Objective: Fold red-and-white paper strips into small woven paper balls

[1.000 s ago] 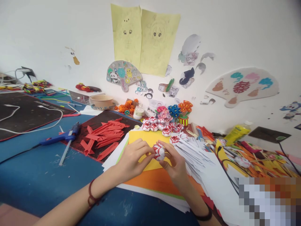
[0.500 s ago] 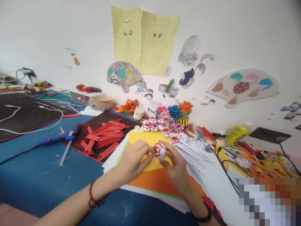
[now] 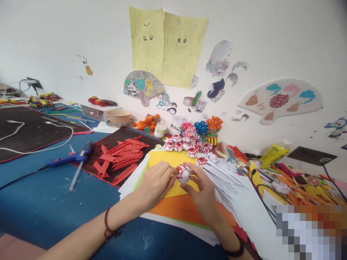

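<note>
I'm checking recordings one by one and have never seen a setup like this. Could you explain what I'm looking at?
There is no machine here: these are a person's own bare hands. Every picture comes from one camera worn on that person's head, looking forward and down. The left hand and right hand hold a red-and-white ball between their fingertips, above a yellow sheet and an orange sheet. On the blue table, to the left, red strips lie on a dark mat, with a blue glue gun beside them. White strips fan out to the right, and similar balls sit just beyond the yellow sheet. The lower right corner is pixelated, so I can't tell what is there.
</note>
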Available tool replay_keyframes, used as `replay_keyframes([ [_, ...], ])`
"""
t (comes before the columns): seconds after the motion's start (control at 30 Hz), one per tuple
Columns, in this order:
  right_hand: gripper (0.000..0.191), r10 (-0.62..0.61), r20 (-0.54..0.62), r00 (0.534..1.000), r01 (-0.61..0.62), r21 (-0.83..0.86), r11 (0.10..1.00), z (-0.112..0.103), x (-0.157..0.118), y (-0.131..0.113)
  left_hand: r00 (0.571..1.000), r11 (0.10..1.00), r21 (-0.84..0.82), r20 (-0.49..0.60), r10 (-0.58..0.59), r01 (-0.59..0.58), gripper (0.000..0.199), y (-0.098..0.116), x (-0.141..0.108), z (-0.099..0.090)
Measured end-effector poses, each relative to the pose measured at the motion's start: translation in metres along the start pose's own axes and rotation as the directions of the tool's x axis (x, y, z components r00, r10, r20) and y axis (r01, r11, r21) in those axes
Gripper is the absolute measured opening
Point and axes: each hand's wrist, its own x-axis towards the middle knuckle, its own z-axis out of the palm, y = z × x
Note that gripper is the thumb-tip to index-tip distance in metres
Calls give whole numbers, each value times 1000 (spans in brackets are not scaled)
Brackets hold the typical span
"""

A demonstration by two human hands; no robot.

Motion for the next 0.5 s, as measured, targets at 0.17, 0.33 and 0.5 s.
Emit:
replay_keyframes([
  [0.17, 47, 47, 23, 999, -48, 93, 994, 0, 0, 0, 983, 935, -303, 86, -163, 182, 19, 2, 6, -8],
  [0.33, 46, 40, 64, 997, -50, 167, 985, -3, 0, 1, 859, 616, -600, 389, -333, 510, 26, 3, 17, -18],
  [0.5, 48, 44, 83, 996, -61, 210, 976, -4, 1, 3, 913, 703, -588, 320, -252, 400, 26, 3, 16, -18],
])
